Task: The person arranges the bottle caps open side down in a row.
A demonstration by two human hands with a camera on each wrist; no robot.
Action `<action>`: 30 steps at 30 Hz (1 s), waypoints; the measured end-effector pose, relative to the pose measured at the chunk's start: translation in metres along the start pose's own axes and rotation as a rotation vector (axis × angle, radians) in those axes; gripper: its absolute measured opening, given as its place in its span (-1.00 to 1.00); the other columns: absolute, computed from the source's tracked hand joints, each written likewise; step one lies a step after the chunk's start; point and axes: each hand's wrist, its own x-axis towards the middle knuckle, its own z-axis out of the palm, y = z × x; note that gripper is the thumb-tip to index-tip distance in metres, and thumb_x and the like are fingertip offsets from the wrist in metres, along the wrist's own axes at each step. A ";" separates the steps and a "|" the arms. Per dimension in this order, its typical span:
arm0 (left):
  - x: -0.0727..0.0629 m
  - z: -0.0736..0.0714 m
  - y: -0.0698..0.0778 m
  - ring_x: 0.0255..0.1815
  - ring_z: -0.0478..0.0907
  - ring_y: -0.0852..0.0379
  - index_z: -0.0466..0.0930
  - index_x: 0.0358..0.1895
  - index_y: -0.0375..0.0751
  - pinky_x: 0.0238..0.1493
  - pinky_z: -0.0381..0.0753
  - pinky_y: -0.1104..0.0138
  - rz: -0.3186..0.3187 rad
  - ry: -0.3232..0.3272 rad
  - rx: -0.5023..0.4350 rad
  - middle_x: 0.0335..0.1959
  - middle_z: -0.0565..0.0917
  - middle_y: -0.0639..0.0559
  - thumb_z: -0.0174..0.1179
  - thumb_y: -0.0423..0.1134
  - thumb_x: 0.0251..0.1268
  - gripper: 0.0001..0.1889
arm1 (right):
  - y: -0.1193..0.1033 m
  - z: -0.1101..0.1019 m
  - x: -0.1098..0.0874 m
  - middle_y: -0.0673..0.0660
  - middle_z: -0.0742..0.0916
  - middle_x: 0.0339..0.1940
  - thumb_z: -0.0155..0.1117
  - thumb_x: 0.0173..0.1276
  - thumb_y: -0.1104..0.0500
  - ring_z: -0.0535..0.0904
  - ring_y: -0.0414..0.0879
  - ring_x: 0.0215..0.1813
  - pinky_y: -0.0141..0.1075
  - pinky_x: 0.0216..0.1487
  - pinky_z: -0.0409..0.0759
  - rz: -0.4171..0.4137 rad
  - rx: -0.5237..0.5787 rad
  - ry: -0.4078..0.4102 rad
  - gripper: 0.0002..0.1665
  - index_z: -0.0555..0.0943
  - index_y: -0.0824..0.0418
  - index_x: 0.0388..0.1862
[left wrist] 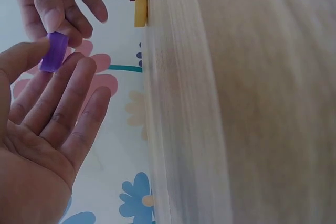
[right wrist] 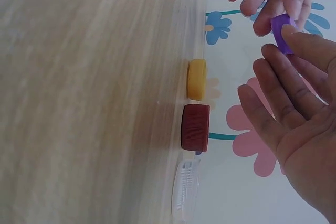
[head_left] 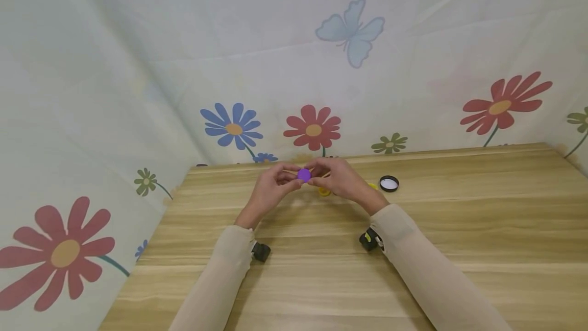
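Observation:
A small purple bottle cap (head_left: 304, 175) is held up over the far part of the table, between both hands. My left hand (head_left: 270, 188) pinches its left edge between thumb and index finger. From the other side my right hand (head_left: 342, 180) pinches it with thumb and fingertips. In the left wrist view the purple cap (left wrist: 54, 52) is seen edge-on, the left hand's other fingers stretched out below it. The right wrist view shows the right thumb across the cap's side (right wrist: 282, 34).
Behind the hands a yellow cap (right wrist: 197, 80), a dark red ribbed cap (right wrist: 195, 128) and a clear whitish cap (right wrist: 186, 190) stand on the wooden table (head_left: 303, 280). A black-rimmed round lid (head_left: 389, 184) lies to the right. A flower-printed curtain (head_left: 275, 65) borders the table's back.

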 end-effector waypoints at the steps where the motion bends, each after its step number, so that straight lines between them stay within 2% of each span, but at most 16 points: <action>1: 0.000 0.000 0.000 -0.10 0.79 -0.11 0.66 0.20 -0.28 -0.01 0.74 0.18 0.006 0.001 0.012 -0.09 0.82 -0.22 0.41 -0.35 0.44 -0.67 | 0.000 0.000 0.000 0.09 0.82 -0.08 0.46 0.49 0.22 0.73 0.04 0.05 -0.01 0.18 0.68 0.003 -0.001 0.002 -0.63 0.70 0.20 0.23; 8: 0.000 -0.001 -0.002 -0.09 0.78 -0.01 0.73 0.14 -0.27 0.04 0.73 0.12 0.044 -0.007 0.082 -0.07 0.82 -0.07 0.48 -0.36 0.35 -0.68 | -0.001 0.001 0.000 0.04 0.81 -0.12 0.49 0.46 0.21 0.72 0.00 0.01 -0.06 0.15 0.69 0.013 -0.008 -0.010 -0.70 0.75 0.20 0.13; 13: 0.000 -0.005 -0.004 -0.07 0.78 0.03 0.78 0.09 -0.22 0.04 0.74 0.14 0.063 -0.037 0.141 -0.04 0.82 -0.02 0.50 -0.31 0.35 -0.71 | -0.001 0.002 0.002 0.03 0.81 -0.12 0.52 0.44 0.20 0.72 -0.05 -0.04 -0.17 0.02 0.71 0.046 -0.001 -0.028 -0.72 0.76 0.21 0.09; 18: 0.000 -0.008 -0.003 -0.08 0.78 0.09 0.81 0.06 -0.17 0.04 0.75 0.16 0.067 -0.070 0.173 -0.06 0.83 0.05 0.51 -0.27 0.35 -0.73 | -0.001 0.004 0.002 0.03 0.80 -0.11 0.51 0.43 0.23 0.70 -0.07 -0.06 -0.20 0.00 0.70 0.066 -0.007 -0.044 -0.72 0.76 0.22 0.09; 25: -0.004 -0.012 -0.004 -0.16 0.76 0.15 0.85 -0.01 -0.16 0.00 0.74 0.19 0.014 -0.137 0.239 -0.17 0.84 0.11 0.55 -0.24 0.30 -0.77 | 0.001 0.009 -0.001 0.03 0.82 -0.14 0.53 0.41 0.27 0.73 -0.09 -0.07 -0.19 0.08 0.70 0.042 -0.006 -0.121 -0.78 0.76 0.23 0.00; 30: -0.006 -0.013 -0.006 -0.19 0.75 0.15 0.84 -0.01 -0.17 -0.02 0.73 0.23 -0.031 -0.186 0.227 -0.23 0.82 0.11 0.58 -0.27 0.26 -0.74 | 0.002 0.010 -0.001 0.01 0.81 -0.19 0.54 0.38 0.29 0.71 -0.10 -0.11 -0.21 0.06 0.70 0.027 -0.016 -0.174 -0.80 0.77 0.25 -0.04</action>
